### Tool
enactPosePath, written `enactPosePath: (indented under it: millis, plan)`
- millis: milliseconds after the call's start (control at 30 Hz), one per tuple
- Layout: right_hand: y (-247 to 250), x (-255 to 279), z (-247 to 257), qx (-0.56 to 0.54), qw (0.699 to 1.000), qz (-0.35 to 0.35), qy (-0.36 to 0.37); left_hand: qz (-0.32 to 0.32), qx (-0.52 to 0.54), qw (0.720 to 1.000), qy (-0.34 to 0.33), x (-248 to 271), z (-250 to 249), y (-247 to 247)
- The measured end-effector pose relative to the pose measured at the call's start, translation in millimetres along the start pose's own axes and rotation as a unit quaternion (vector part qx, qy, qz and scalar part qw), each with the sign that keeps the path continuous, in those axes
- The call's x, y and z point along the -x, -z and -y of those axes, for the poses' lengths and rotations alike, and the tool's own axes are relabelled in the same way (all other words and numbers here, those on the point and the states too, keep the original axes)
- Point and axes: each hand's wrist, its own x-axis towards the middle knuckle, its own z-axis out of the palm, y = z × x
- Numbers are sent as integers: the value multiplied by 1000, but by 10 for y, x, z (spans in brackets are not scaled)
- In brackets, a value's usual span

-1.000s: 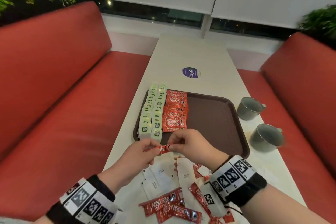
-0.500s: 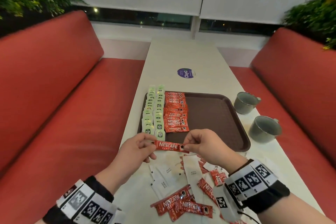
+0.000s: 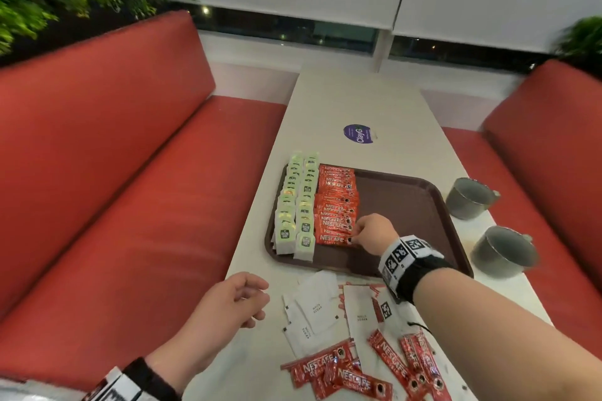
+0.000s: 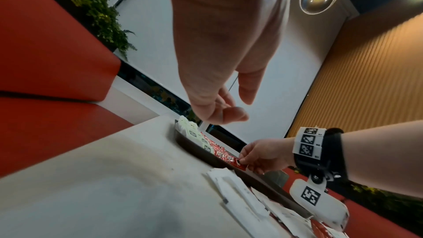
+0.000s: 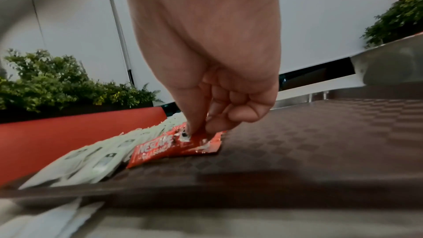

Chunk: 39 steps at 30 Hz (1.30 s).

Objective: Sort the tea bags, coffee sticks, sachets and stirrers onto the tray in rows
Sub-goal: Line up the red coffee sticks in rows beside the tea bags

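Observation:
A brown tray (image 3: 407, 205) lies on the white table and carries two rows of pale green tea bags (image 3: 296, 208) at its left and a row of red coffee sticks (image 3: 337, 202) beside them. My right hand (image 3: 356, 236) reaches over the tray and pinches the right end of the nearest red coffee stick (image 3: 334, 239), which lies at the front of the red row; the pinch on this coffee stick (image 5: 174, 148) is plain in the right wrist view. My left hand (image 3: 250, 298) hovers over the table's near left edge, fingers loosely curled, holding nothing.
Loose white sugar sachets (image 3: 321, 303) and red coffee sticks (image 3: 342, 371) lie on the table in front of the tray. Two grey metal cups (image 3: 469, 197) (image 3: 503, 251) stand right of the tray. Red benches flank the table. A purple sticker (image 3: 357, 133) sits farther back.
Both hands held one coffee stick in front of the tray. The left hand let go and drew back; the right hand carried the stick onto the tray, to the front of the red row.

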Motion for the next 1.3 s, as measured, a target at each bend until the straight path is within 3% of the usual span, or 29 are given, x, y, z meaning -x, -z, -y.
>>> enactPosePath:
  millis: [333,633,767,900,1100,1300]
  plan:
    - [-36,-192,141,211,976,35,47,-69,26,997,26,211,98,111]
    - [9,-7,83,141,986,5,92,-69,-12,998,-3,267,5,-113]
    - [225,497,-60,21,982,-43,182,-71,-88,993,-29,283,-9,-267]
    - [337,1212,-546,-52,975,-13,217,-20,-301,951,-64,287,67,-458]
    - [186,1692,-1375,27,995,-4,97,141,-485,860,-74,343,151,-947]
    - [-102,1900,-1332,62,987,57,139,155,-602,771,-138,250,245,-1279]
